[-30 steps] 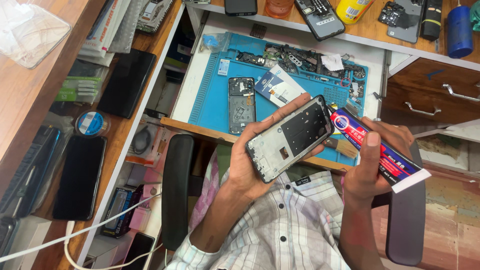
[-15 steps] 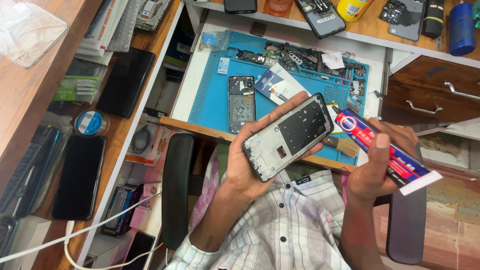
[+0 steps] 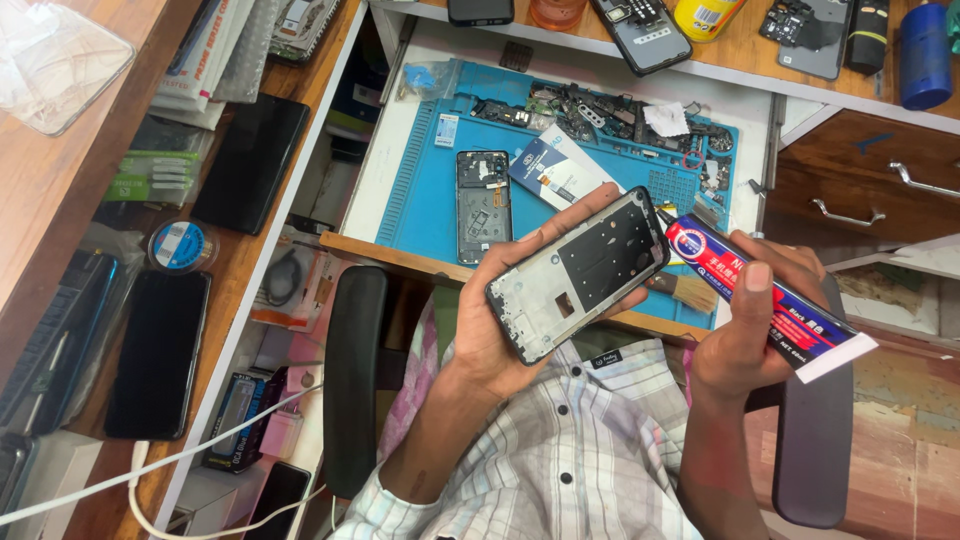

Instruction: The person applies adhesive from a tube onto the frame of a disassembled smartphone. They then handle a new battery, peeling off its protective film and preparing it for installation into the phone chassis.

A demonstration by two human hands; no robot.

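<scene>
My left hand [image 3: 500,310] grips a black phone frame [image 3: 580,272], its inner side facing up and tilted toward the right. My right hand [image 3: 745,320] holds a red, white and blue glue tube [image 3: 765,298], whose nozzle end touches the frame's upper right edge. Both hands hover over my lap, just in front of the desk edge. Beyond them lies a blue work mat [image 3: 430,190] carrying an opened phone body [image 3: 484,205], a dark blue card [image 3: 555,172] and several small parts.
A brush [image 3: 685,290] lies at the mat's near edge. Wooden drawers with metal handles [image 3: 870,190] stand at the right. A black chair armrest [image 3: 355,380] is at the left, with phones [image 3: 160,355] and boxes on wooden shelves. More phones lie along the far shelf [image 3: 640,35].
Both hands drifted slightly down and right together, keeping the tube's tip against the frame's edge. Nothing else has moved.
</scene>
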